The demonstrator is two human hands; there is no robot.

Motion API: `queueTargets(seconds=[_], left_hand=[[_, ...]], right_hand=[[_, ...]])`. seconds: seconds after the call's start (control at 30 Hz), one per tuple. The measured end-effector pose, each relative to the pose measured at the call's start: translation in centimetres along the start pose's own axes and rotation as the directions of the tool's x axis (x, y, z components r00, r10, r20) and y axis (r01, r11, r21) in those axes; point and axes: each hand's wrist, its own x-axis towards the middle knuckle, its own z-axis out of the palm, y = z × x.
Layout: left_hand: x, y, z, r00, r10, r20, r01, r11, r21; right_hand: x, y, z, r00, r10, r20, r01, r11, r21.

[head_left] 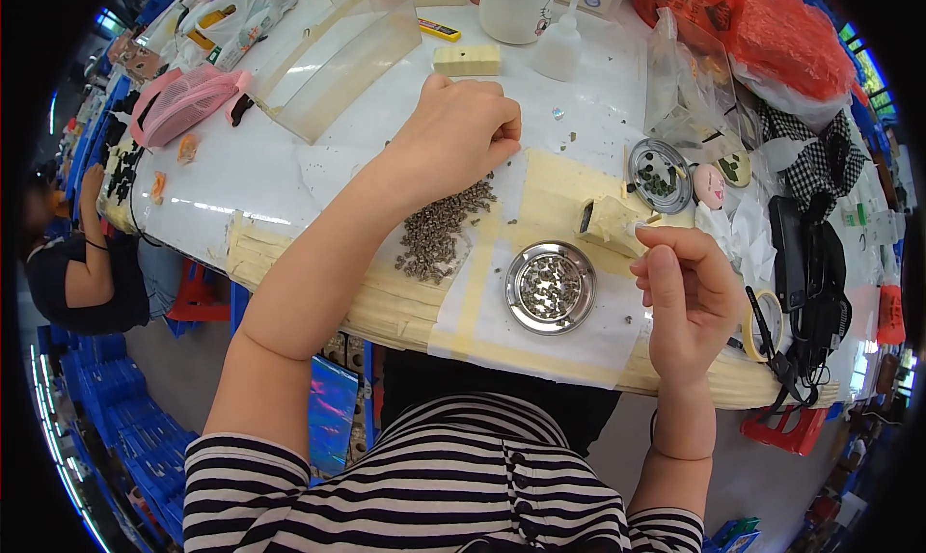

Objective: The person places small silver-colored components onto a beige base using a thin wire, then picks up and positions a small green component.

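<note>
My left hand (453,133) is curled closed above the table, beyond a pile of small grey metal pieces (439,235). Whatever its fingers may hold is hidden. My right hand (687,297) is raised with thumb and fingers brought together in a pinch. Anything between those fingertips is too small to make out. They are close to a block wrapped in cream tape (615,223). Between my hands, a round metal dish (509,307) with more of the small pieces rests on a white sheet (598,345) near the table's front edge.
A second round dish (634,172) holds dark green bits. Beyond are a cream block (467,61), a white squeeze bottle (559,51) and a yellow cutter (439,29). Red plastic bags (772,32) and a tape roll (752,326) lie right. Another person (87,273) sits far left.
</note>
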Motion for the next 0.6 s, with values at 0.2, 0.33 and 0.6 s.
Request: queueTargets(seconds=[0.2, 0.33, 0.6], left_hand=[[-0.1, 0.8, -0.3, 0.999, 0.039, -0.034, -0.044, 0.985, -0.167], [-0.5, 4.0, -1.5, 0.995, -0.065, 0.076, 0.100, 0.715, -0.692], [-2.6, 6.7, -0.4, 0.985, 0.015, 0.172, 0.157, 0.339, -0.928]], right_hand=[[0.0, 0.0, 0.1, 1.000, 0.000, 0.006, 0.000, 1.000, 0.011], [0.1, 0.3, 0.1, 1.000, -0.011, 0.004, 0.011, 1.000, 0.007], [0.7, 1.2, 0.9, 0.984, -0.167, 0.067, 0.171, 0.984, -0.055]])
